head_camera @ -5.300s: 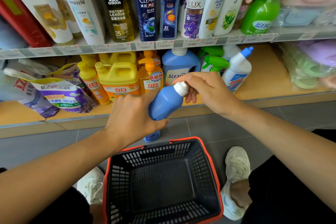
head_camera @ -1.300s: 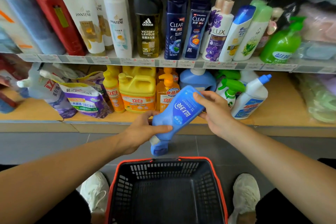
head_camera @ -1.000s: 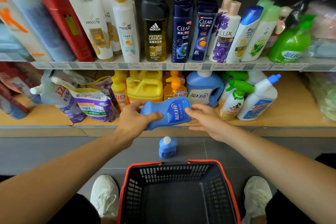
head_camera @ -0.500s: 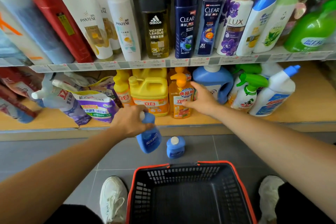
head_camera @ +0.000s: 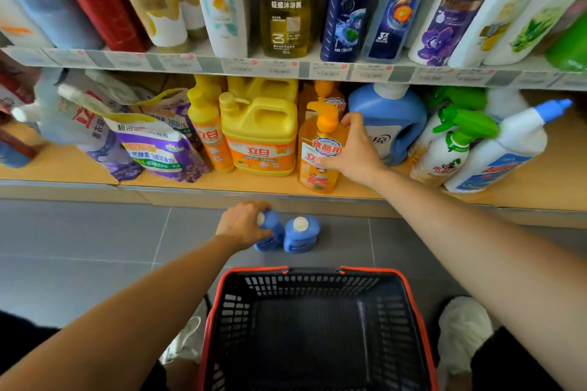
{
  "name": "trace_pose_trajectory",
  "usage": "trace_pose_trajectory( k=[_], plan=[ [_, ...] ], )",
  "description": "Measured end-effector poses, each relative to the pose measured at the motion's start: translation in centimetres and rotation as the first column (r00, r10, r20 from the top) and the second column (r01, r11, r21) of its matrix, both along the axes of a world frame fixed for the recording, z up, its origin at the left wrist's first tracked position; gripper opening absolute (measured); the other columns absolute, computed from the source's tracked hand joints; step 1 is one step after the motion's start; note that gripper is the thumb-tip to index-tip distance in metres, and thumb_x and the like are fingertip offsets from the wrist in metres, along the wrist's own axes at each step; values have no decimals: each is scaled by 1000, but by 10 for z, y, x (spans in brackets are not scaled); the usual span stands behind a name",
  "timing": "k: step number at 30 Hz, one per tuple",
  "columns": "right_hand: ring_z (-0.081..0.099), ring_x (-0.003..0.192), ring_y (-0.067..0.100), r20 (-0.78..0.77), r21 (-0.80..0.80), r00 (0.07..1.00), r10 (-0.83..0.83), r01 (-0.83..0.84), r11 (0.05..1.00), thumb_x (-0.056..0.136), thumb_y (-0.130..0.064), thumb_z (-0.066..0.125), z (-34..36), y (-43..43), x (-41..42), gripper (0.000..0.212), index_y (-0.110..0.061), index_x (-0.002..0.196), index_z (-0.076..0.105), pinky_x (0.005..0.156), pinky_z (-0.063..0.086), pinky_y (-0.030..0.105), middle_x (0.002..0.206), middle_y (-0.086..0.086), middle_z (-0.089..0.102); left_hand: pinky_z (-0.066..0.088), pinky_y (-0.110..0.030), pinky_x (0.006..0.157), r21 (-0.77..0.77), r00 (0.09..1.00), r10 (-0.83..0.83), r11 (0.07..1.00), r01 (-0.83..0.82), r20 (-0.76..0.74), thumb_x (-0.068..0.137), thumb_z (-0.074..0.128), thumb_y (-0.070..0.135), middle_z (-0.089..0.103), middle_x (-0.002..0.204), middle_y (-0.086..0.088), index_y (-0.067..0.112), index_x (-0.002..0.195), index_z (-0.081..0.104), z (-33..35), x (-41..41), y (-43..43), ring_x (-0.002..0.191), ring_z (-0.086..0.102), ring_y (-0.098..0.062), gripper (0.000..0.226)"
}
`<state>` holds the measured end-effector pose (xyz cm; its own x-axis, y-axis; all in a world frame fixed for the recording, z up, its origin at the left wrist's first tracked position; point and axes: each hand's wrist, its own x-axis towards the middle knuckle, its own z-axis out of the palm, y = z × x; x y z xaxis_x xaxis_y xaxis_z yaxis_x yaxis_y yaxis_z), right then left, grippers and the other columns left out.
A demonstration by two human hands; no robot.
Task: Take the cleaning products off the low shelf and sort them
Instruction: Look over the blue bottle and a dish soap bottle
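Note:
My left hand (head_camera: 243, 225) grips the top of a small blue bottle (head_camera: 272, 236) that stands on the grey floor. A second, matching blue bottle (head_camera: 300, 235) with a white cap stands right beside it. My right hand (head_camera: 354, 149) is on the low shelf (head_camera: 365, 192), fingers and thumb curled round an orange pump bottle (head_camera: 320, 152) that stands at the shelf's front. Beside that bottle are a yellow jug (head_camera: 262, 133), a slim yellow bottle (head_camera: 208, 127) and a large blue detergent bottle (head_camera: 392, 117).
A black basket with an orange rim (head_camera: 313, 270) sits on the floor in front of me, between my white shoes. Purple refill pouches (head_camera: 152, 143) lie at the shelf's left; green spray bottles (head_camera: 454, 136) and a white bottle with a blue cap (head_camera: 505, 149) stand at its right. Shampoo bottles fill the upper shelf.
My left hand lowered the blue bottle to the floor beside the other one. My right hand left that bottle, reached to the shelf and closed round the orange pump bottle.

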<state>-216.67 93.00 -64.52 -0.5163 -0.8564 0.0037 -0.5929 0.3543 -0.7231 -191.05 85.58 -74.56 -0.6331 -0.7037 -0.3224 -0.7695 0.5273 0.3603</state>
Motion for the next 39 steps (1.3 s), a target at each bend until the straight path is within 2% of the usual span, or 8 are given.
trace_pose_trajectory(
  k=[5, 12, 17, 21, 27, 32, 35, 39],
  plan=[
    [56, 107, 8, 115, -107, 993, -20, 32, 994, 64, -23, 95, -2, 9, 4, 81, -29, 126, 44, 78, 47, 20, 117, -14, 52, 50, -40, 98, 87, 1000, -1, 996, 2, -9, 76, 81, 47, 63, 136, 1, 32, 140, 56, -12, 3, 10, 122, 59, -27, 71],
    [61, 104, 7, 43, -164, 998, 54, -47, 985, 62, -27, 95, 29, 48, 6, 79, -30, 128, 51, 88, 52, 27, 113, -16, 61, 46, -37, 105, 209, 969, 50, 978, 2, -243, 85, 76, 44, 66, 133, 3, 23, 134, 64, 51, -9, -5, 124, 59, -17, 55],
    [65, 101, 1, 77, -203, 996, 43, -27, 979, 59, -30, 97, 75, 84, 9, 81, -26, 129, 56, 86, 53, 22, 113, -14, 66, 49, -22, 88, 259, 813, 89, 963, 78, -575, 91, 70, 39, 69, 110, 11, 23, 131, 63, 152, -46, 14, 108, 63, -12, 44],
    [61, 95, -16, 57, -233, 997, 60, -45, 971, 54, -33, 99, 110, 109, 17, 80, -33, 122, 56, 78, 49, 5, 105, -26, 62, 54, -18, 82, 217, 649, 27, 952, 214, -760, 91, 73, 33, 65, 122, 9, 34, 146, 45, 224, -48, 47, 105, 64, -8, 62],
    [66, 99, -4, -44, -173, 987, 157, -163, 971, 46, -62, 88, 142, 146, 36, 91, -38, 129, 59, 85, 56, 24, 109, -19, 70, 58, -33, 85, 57, 662, -134, 965, 258, -738, 89, 76, 25, 70, 108, 3, 22, 133, 57, 270, -34, 81, 100, 68, -9, 48],
    [60, 92, -16, -133, -119, 969, 210, -226, 967, 54, -50, 94, 125, 163, 57, 84, -37, 130, 61, 74, 48, 9, 101, -24, 67, 58, -37, 82, 102, 740, -181, 942, 320, -648, 86, 78, 20, 69, 108, -6, 13, 117, 68, 260, -30, 91, 97, 67, -18, 33],
    [64, 97, -2, -173, -89, 949, 264, -282, 955, 58, -50, 93, 113, 164, 65, 78, -34, 128, 63, 79, 54, 25, 109, -16, 72, 57, -41, 82, 29, 776, -286, 931, 363, -562, 86, 79, 26, 72, 106, 0, 18, 115, 70, 249, -28, 93, 96, 68, -16, 32],
    [61, 94, -6, -216, -73, 922, 323, -345, 936, 57, -50, 92, 105, 165, 63, 77, -36, 127, 62, 73, 47, 16, 108, -19, 72, 56, -40, 78, -63, 715, -456, 862, 503, -530, 85, 81, 26, 71, 102, 7, 17, 106, 73, 245, -23, 91, 91, 68, -11, 24]
  ],
)
